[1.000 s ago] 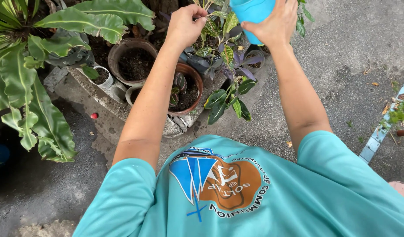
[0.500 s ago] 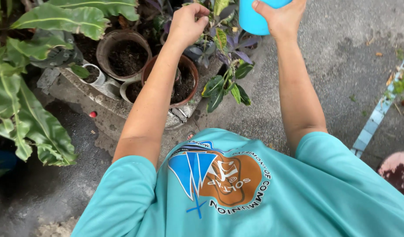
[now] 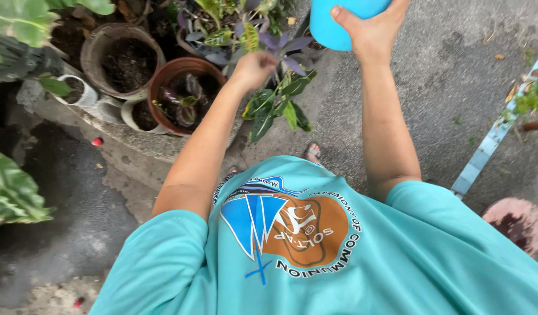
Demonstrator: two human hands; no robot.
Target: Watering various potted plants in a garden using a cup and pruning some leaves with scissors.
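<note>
The pavement carries everything in view, and a raised concrete ledge crosses its upper left part. On that ledge stand a grey pot filled with dark soil, a reddish-brown pot with a small purple-green plant, and two small white containers at the ledge's front edge. A leafy plant with dark green and purple leaves hangs over the ledge's right end, just above the pavement. The blue container sits at the top edge of the view, above the plants at the ledge's right end, gripped from the side by the right hand, thumb across its wall. The left hand is loosely clenched among the leaves; whether it pinches a leaf or stem cannot be told. Compared with one second earlier, the left hand has dropped from the upper foliage to the lower leaves near the reddish-brown pot, and the container sits slightly higher and closer to the left arm. This suggests the plant work has shifted to the lower growth, with the container kept ready overhead. A small red object lies on the pavement below the ledge.
</note>
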